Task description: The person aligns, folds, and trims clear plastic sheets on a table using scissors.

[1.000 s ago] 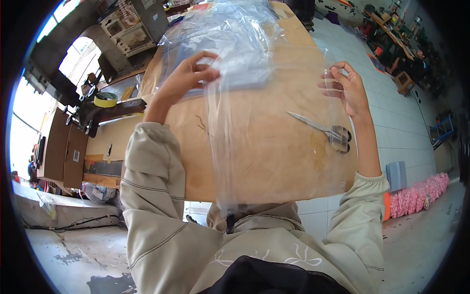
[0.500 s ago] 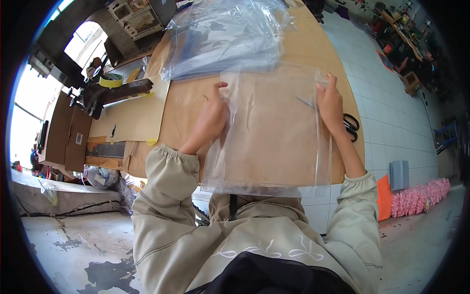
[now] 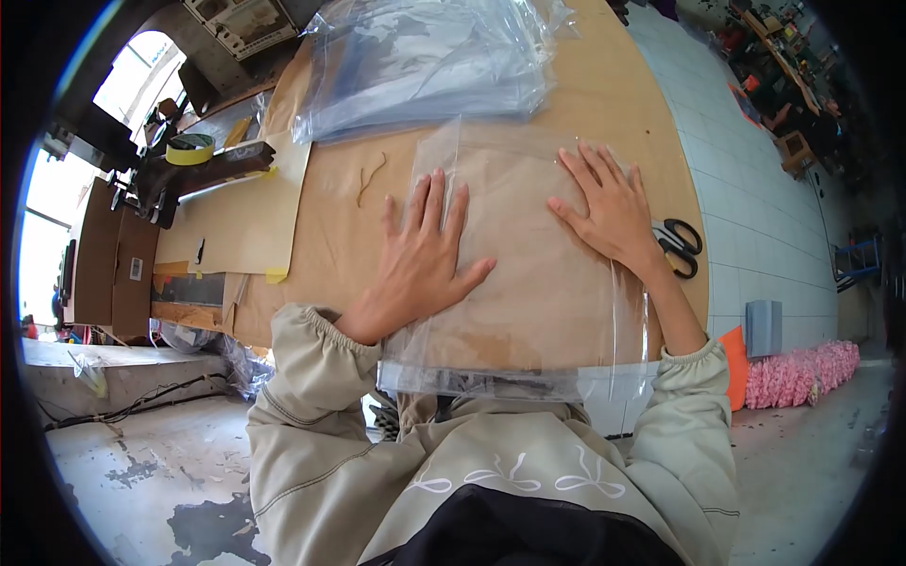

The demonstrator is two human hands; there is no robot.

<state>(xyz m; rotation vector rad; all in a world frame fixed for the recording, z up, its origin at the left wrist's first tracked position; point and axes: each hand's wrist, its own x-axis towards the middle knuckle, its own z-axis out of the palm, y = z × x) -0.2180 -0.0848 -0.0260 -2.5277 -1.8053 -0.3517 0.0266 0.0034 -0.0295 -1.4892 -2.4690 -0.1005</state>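
Observation:
A clear plastic bag [image 3: 528, 302] lies flat on the brown-covered table [image 3: 604, 85], its near edge hanging over the table's front. My left hand [image 3: 420, 250] rests palm down on the bag's left side, fingers spread. On the upper right of the bag my right hand [image 3: 606, 209] also lies flat with its fingers apart. Just right of that hand is a pair of black-handled scissors [image 3: 679, 247], its blades hidden. Beyond my hands sits a pile of clear plastic bags [image 3: 425, 75].
A sewing machine [image 3: 203, 174] with a yellow tape roll [image 3: 190, 149] on it stands at the left. A bit of string [image 3: 371, 179] lies left of the bag. Cardboard boxes [image 3: 109, 255] stand far left. Pink bundled material [image 3: 802, 374] is on the floor at right.
Both hands have gone from pinching the bag's sides to lying flat on it with fingers spread. The bag has settled onto the table. The string is now fully visible.

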